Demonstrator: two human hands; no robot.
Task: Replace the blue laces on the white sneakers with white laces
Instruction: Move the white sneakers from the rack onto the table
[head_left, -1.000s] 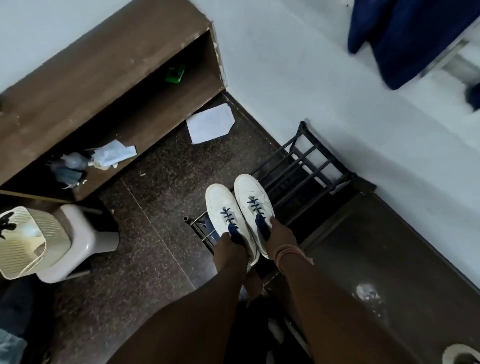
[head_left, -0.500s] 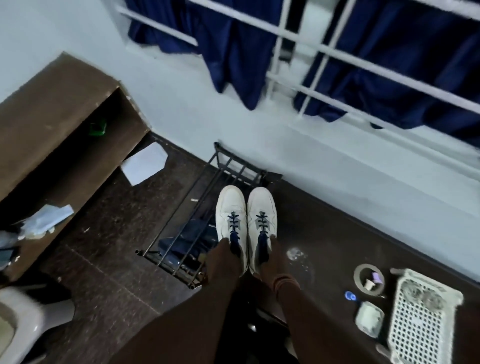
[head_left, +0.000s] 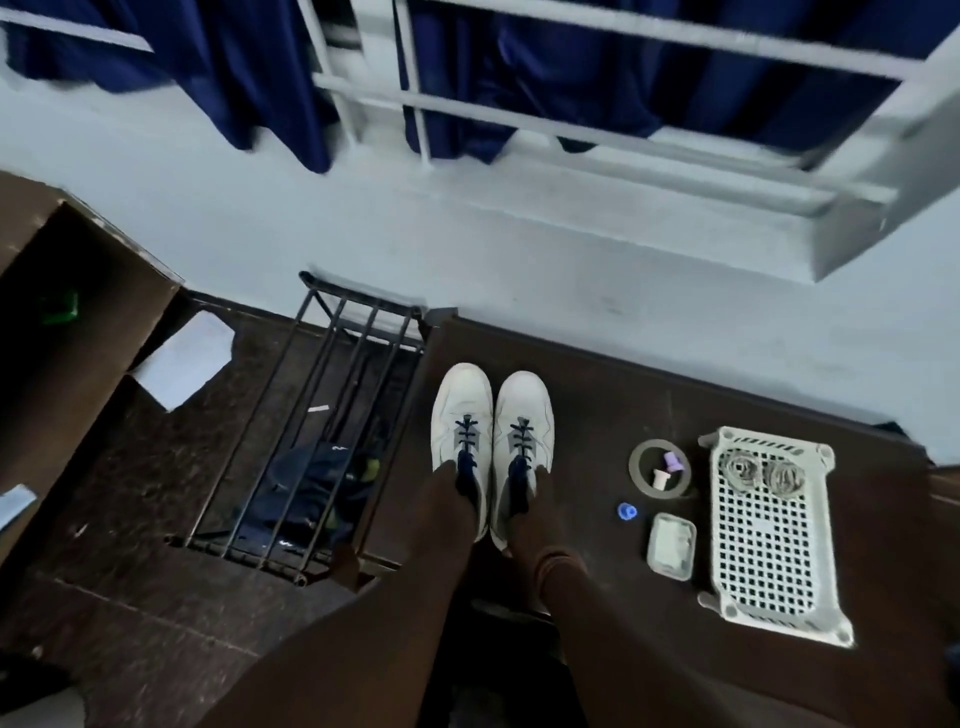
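Note:
Two white sneakers with dark blue laces sit side by side over a dark tabletop (head_left: 597, 415), toes toward the wall. My left hand (head_left: 449, 501) grips the heel end of the left sneaker (head_left: 460, 415). My right hand (head_left: 537, 512) grips the heel end of the right sneaker (head_left: 524, 421). Whether the soles touch the table I cannot tell. Two coiled pale laces (head_left: 761, 473) lie on a white perforated basket (head_left: 774, 540) to the right.
A black metal shoe rack (head_left: 322, 431) holding dark shoes stands left of the table. On the table: a tape ring (head_left: 660, 467), a blue cap (head_left: 627, 511), a small lidded container (head_left: 671, 545). A brown shelf unit (head_left: 78, 322) is far left; wall and window bars behind.
Both hands carried the sneakers from above the shoe rack rightward to over the table. The view swung right and up, bringing the table, basket and window into sight.

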